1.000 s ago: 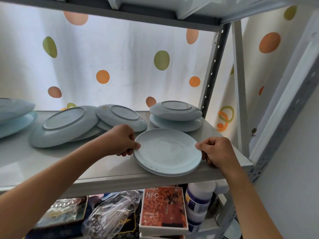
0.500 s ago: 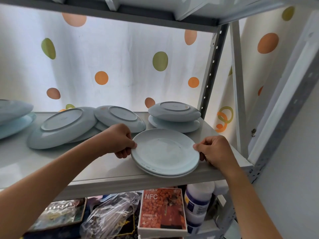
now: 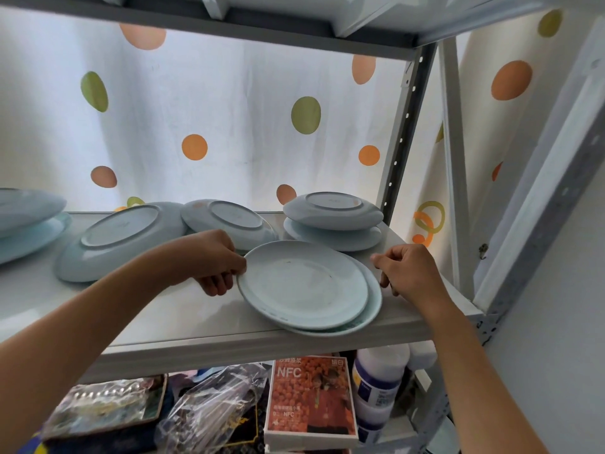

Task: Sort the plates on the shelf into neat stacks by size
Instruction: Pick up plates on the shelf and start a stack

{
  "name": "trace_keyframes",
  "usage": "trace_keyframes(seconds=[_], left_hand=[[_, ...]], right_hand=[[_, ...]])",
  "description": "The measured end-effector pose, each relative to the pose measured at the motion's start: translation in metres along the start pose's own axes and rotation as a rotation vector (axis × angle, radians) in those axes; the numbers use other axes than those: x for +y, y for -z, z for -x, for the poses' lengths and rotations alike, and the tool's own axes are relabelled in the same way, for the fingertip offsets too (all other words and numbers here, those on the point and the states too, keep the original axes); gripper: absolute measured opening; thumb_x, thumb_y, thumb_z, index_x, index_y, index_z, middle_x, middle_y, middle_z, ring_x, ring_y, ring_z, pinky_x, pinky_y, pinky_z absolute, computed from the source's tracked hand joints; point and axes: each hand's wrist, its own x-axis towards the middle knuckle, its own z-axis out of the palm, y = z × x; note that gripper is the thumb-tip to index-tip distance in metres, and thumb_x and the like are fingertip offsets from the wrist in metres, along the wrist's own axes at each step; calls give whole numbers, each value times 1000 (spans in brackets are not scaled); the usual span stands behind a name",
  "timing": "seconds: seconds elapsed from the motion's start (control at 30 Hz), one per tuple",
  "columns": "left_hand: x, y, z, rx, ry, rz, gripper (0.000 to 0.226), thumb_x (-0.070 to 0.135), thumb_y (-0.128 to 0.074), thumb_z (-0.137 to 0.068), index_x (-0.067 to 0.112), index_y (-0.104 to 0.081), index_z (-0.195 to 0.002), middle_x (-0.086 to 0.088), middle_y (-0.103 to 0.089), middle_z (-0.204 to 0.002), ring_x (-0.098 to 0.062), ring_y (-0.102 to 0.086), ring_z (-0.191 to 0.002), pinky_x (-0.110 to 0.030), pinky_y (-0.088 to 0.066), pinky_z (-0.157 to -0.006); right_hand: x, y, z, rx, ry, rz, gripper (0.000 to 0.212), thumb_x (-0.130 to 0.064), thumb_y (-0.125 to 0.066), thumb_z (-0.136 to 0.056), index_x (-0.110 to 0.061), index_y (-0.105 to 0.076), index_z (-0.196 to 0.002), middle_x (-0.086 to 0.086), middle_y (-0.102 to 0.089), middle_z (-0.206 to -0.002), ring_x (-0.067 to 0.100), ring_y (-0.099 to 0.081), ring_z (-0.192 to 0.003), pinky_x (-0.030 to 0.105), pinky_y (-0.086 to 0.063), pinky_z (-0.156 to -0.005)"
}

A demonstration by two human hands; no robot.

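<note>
Far left, at 9 o'clock on the shelf (image 3: 203, 326): two plates (image 3: 29, 217), partly cut off. Next, a large overturned plate (image 3: 121, 237) leaning, then a smaller overturned one (image 3: 229, 221). Left hand (image 3: 209, 260) pinches the rim of the top plate (image 3: 302, 283) of the front stack, sitting at 5 o'clock near the shelf edge. This plate sits skewed left off the lower plate (image 3: 373, 299). Right hand (image 3: 409, 273) curled, just beside the lower rim; contact unclear. Back stack (image 3: 332, 221) at 1 o'clock. Step: squaring this pile. Next likely calls for nudging the top plate rightward.
</note>
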Motion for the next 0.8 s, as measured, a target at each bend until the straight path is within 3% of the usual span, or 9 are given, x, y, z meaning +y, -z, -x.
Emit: trace_keyframes(seconds=[0.27,0.4,0.5,0.8], left_hand=[[1,3,-9,120,-27,-161,40,36,-56,-92,2,-62,-73,-8,-64,-52,-17,-50,-37,-18,-37,-39],[13,5,-20,234,-88,-183,35,31,-58,-90,3,-61,-69,-9,-64,-53,-15,-50,-31,-18,-38,-38],[24,3,-32,301,-119,-125,27,24,-59,-87,0,-64,-74,-10,-67,-58,-17,-54,-39,-20,-43,-45],[54,6,-88,324,-223,109,15,10,-55,-87,-1,-65,-87,-12,-66,-70,-19,-60,-53,-22,-44,-49]], right_hand=[[3,-4,-13,29,-33,-86,29,-24,-64,-92,-4,-69,-71,8,-65,-56,16,-50,-42,26,-46,-53],[3,-2,-24,73,-58,-134,28,-21,-62,-91,-2,-69,-72,9,-66,-57,15,-50,-41,24,-44,-50],[3,0,-38,80,-91,-188,28,-22,-61,-92,-2,-70,-74,12,-66,-59,15,-48,-39,23,-42,-47],[-3,7,-89,130,-222,-333,25,-26,-62,-94,-4,-65,-81,12,-68,-72,17,-54,-49,24,-42,-47]])
